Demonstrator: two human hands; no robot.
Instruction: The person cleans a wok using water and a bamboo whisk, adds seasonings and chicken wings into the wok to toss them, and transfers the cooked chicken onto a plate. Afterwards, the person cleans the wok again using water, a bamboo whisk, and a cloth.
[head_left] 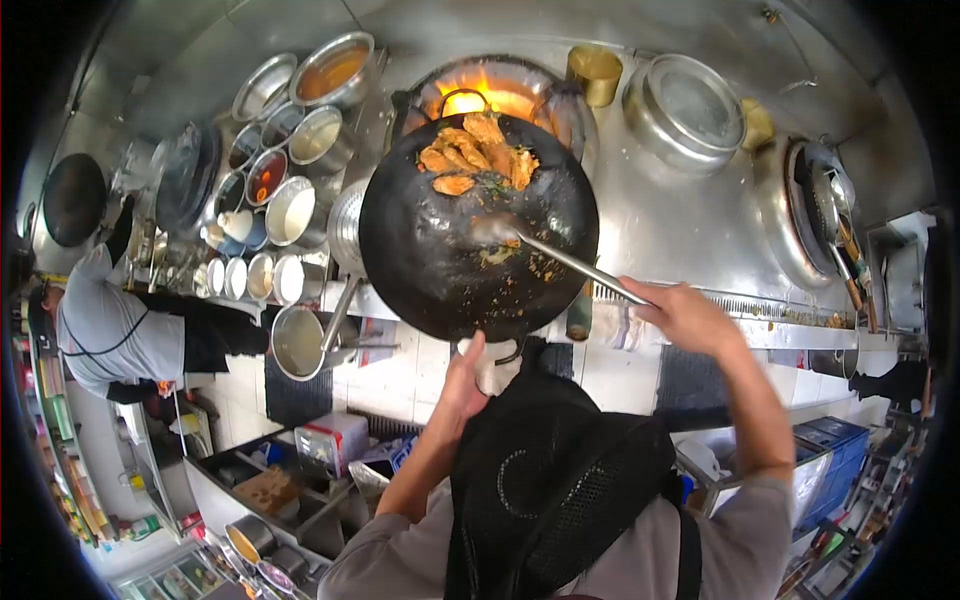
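Observation:
A large black wok is tilted over the burner, its far edge at the flames. Pieces of browned, fried food lie against its far wall, with small crumbs scattered lower down. My left hand is closed at the near rim, gripping the wok's handle through a folded white cloth, thumb up against the rim. My right hand is wrapped round the end of a long metal ladle. The ladle's head is inside the wok, near the middle, blurred by motion.
Burner flames rise behind the wok. Metal bowls of sauces and a strainer crowd the left. A pan sits at the counter edge. Lidded pot and brass-coloured pot stand right. Another person stands far left.

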